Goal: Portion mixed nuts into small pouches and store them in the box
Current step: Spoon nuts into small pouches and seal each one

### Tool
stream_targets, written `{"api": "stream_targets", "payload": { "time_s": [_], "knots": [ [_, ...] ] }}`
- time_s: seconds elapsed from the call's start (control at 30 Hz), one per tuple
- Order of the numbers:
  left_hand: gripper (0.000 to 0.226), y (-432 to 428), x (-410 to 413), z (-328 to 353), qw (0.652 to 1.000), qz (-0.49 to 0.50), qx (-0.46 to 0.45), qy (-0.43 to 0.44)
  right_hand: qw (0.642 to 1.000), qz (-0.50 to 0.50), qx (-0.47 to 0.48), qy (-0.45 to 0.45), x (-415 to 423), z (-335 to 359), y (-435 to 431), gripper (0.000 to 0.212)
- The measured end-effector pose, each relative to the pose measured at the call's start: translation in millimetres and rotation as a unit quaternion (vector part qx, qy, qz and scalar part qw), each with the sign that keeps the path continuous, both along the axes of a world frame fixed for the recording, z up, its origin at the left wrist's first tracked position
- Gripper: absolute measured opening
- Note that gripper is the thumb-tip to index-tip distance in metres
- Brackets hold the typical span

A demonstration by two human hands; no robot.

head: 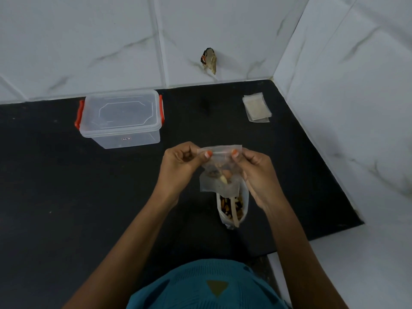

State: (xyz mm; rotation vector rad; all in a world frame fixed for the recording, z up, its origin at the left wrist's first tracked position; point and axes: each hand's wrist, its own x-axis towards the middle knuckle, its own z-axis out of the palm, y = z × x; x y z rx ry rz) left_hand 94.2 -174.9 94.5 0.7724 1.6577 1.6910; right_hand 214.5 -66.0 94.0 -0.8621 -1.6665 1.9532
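Soft, even indoor light, fairly dim, gives the white wall tiles [89,41] a bluish-grey cast. The black tabletop [66,197] swallows shadows almost wholly. The lid of the box [121,108] carries a faint sheen. Tile joints bow toward the corners. The pouch [219,157] looks slightly blurred.

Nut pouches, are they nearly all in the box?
No. Done: one small clear plastic pouch holds nuts. In hand: left hand and right hand pinch its top. To do: the clear lidded plastic box with red latches looks empty; flat empty pouches and the open nut bag wait.
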Motion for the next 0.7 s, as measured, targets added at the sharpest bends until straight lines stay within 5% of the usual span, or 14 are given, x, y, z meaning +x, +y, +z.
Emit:
{"api": "stream_targets", "payload": {
  "time_s": [0.3,0.5,0.7],
  "knots": [
    [0.013,10.2,-8.1,-5.4,0.996,-0.02,-0.018,-0.086,0.999,-0.047,-0.006,-0.001,-15.0,-7.7,11.3,0.019],
    [0.017,28.7,-22.7,-15.8,0.997,0.037,-0.065,-0.02,0.999,-0.012,0.012,-0.041,-29.1,-17.5,27.4,0.019],
    [0.014,60.4,-48.8,-29.3,0.991,0.018,-0.083,-0.107,0.997,0.02,0.007,-0.075,-61.6,-29.5,59.9,0.017]
  ]
}}
